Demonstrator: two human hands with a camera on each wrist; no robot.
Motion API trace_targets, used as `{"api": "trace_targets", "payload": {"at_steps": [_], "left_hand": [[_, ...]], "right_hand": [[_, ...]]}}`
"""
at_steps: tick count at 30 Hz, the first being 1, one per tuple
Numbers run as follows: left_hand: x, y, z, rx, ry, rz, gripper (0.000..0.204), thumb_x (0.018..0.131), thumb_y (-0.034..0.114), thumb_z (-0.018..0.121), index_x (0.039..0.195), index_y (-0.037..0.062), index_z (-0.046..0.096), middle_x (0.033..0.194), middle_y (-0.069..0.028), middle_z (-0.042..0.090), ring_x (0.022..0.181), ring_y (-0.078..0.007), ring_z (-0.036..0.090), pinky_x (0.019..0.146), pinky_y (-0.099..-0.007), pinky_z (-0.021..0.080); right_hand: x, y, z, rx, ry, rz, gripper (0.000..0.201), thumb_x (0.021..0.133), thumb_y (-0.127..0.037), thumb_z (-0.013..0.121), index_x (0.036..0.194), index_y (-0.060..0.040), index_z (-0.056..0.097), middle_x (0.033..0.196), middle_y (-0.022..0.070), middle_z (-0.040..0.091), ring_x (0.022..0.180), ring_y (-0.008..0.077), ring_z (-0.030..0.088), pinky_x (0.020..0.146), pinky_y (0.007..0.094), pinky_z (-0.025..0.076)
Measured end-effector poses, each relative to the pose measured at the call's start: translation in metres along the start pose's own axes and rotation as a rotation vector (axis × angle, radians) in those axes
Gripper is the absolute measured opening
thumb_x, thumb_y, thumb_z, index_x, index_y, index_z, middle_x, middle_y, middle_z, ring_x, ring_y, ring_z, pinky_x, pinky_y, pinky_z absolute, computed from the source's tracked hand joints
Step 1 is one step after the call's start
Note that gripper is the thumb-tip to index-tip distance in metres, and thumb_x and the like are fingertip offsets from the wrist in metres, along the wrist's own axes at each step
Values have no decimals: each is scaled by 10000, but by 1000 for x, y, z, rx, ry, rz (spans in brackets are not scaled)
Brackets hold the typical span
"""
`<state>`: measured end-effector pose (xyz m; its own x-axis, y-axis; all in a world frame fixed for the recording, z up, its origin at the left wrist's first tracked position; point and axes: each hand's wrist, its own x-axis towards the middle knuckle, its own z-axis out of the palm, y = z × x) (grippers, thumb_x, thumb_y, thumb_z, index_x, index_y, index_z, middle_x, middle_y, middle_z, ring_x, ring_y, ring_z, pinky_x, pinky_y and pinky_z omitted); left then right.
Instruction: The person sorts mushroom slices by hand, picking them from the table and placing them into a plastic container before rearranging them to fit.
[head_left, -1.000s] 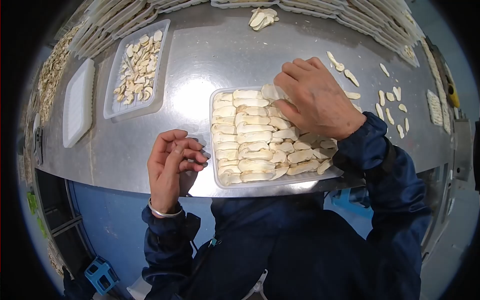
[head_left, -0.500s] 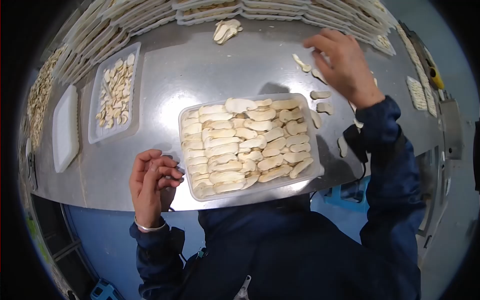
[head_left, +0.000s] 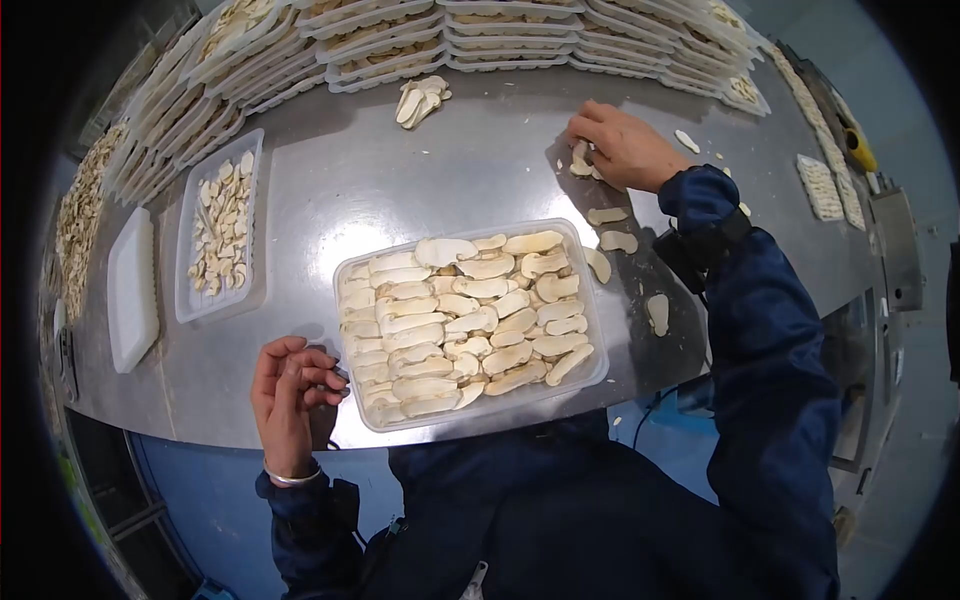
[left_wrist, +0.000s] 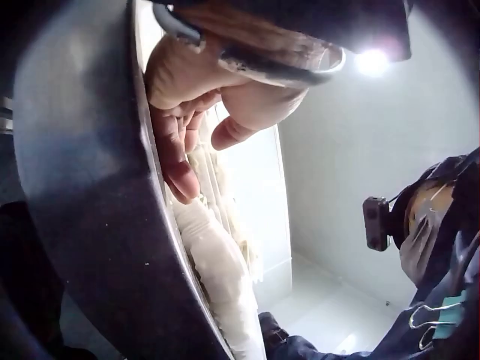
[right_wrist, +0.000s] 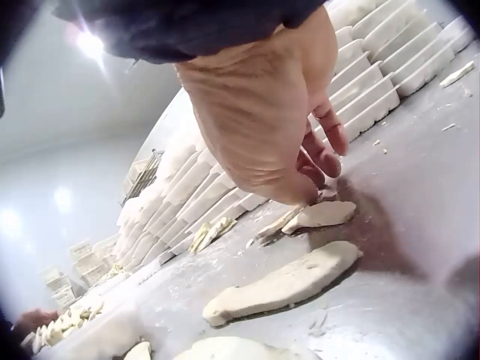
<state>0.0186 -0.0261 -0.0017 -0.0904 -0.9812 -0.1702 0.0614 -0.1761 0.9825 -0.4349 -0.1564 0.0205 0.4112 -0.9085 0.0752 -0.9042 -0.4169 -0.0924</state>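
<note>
Slice [right_wrist: 325, 215] lies on the table [head_left: 300, 180] toward its far edge, at the fingertips of the right hand [head_left: 630, 150]; I cannot tell whether they pinch it. I see the left hand [head_left: 285, 400] relaxed, thumb apart from loosely bent fingers, beside the tray [head_left: 490, 406], at the table's near edge.

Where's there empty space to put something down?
The grey metal table is mostly bare between the long clear plastic tray of small pale pieces and the wide clear plastic tray of pale slices, up towards the little pale heap. It's crowded at the back with stacked whitish plastic trays, and on the right, where loose pale slices lie near the right hand.
</note>
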Motion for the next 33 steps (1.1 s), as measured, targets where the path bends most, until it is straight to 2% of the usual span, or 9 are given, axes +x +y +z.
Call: {"api": "trace_targets", "payload": {"at_steps": [4,10,16,19,22,23,26,30,33], "left_hand": [[0,1,0,-27,-2,-1,232,999,152,444,1165,-9,463,927,-156,625,720,-171,652,582,-227,544],[1,-1,0,-55,-10,17,232,998,143,443,1167,-15,461,922,-161,626,711,-172,652,574,-227,543],[0,-2,-1,-58,-6,22,235,999,142,435,1168,-19,461,923,-163,626,711,-168,650,571,-222,541],[0,-1,0,-53,-6,20,237,1000,143,432,1170,-20,461,927,-161,627,711,-165,647,575,-217,539],[0,-2,0,-41,1,29,243,1000,151,434,1176,-15,460,923,-157,627,710,-161,641,573,-214,533],[0,-2,0,-27,6,31,248,1001,158,438,1182,-10,459,917,-153,628,707,-159,638,568,-213,527],[1,-2,0,-7,-8,31,255,1001,167,442,1189,-5,458,916,-151,627,709,-158,634,569,-214,521],[-1,0,0,1,-19,40,260,1002,169,440,1194,-6,457,928,-155,624,722,-157,632,581,-216,520],[-1,1,0,-16,-18,34,242,1002,150,432,1173,-20,450,929,-157,621,728,-162,634,593,-220,532]], "right_hand": [[-10,11,4,-8,38,71,95,801,-87,546,853,-11,523,908,152,560,826,361,550,722,443,445],[-15,9,9,-65,154,95,109,785,-112,541,808,-7,521,798,184,560,767,382,553,701,465,446],[-15,15,3,15,203,114,105,780,-78,535,851,-3,556,815,181,582,771,378,567,694,453,448],[-23,15,-17,39,120,157,139,770,-78,558,892,-14,580,842,176,599,792,358,588,696,432,460],[-43,0,-29,13,-101,294,167,766,-104,593,898,-4,582,874,169,609,796,335,600,700,415,472],[-51,-1,-24,65,-113,294,195,765,-126,615,906,6,581,904,172,613,819,332,603,719,408,472],[-63,-16,-14,124,27,333,213,770,-139,627,918,5,573,906,175,607,839,337,597,739,402,469],[-70,-23,-10,84,58,242,196,783,-101,620,938,-2,553,884,150,576,844,343,583,745,408,465],[-79,-36,-10,156,82,80,170,787,-78,609,930,-3,553,889,138,561,842,341,574,726,417,462]]}}
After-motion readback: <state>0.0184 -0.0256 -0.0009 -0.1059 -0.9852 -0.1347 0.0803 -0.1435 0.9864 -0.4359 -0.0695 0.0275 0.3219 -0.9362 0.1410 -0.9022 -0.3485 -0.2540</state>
